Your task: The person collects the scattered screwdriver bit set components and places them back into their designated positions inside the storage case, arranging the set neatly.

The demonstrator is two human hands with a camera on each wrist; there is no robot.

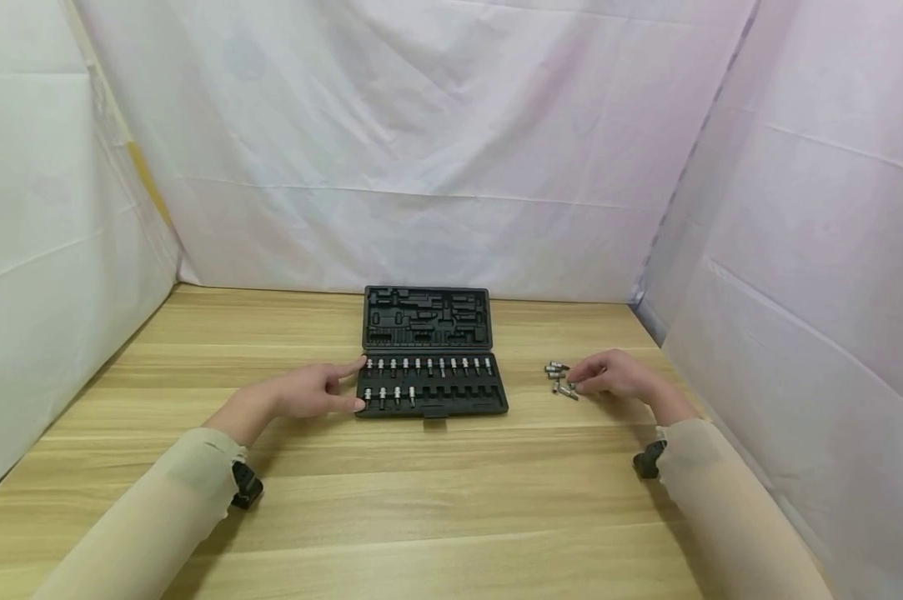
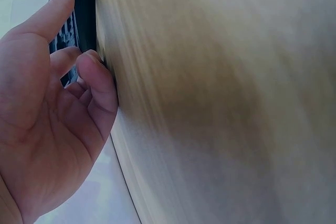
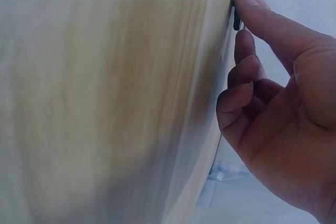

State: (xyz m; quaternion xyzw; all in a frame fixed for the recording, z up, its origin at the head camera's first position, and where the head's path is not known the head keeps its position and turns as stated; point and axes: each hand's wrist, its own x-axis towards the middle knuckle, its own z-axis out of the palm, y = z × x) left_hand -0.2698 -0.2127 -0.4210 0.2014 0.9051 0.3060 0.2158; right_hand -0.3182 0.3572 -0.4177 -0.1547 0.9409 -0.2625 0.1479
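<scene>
A black bit socket case [image 1: 462, 407] lies unfolded on the table, its lid [image 1: 427, 340] tilted back. Silver bit sockets [image 1: 430, 367] fill its far row; in the near row several stand on the left, with vacant slots on the right. My left hand [image 1: 307, 392] touches the case's left side, thumb at the near corner and a straight index finger farther up; its other fingers bend beside the edge in the left wrist view. Beside several loose bit sockets [image 1: 554, 375], my right hand [image 1: 614, 377] pinches a bit socket [image 3: 237, 21] between thumb and index finger, low at the table.
The wood-grain table [image 1: 421, 508] extends around the case. White sheeting hangs at the back [image 1: 406, 167], left [image 1: 31, 217] and right [image 1: 819, 233]. A dark wrist device [image 1: 246, 485] sits at the left sleeve, another wrist device [image 1: 649, 460] at the right.
</scene>
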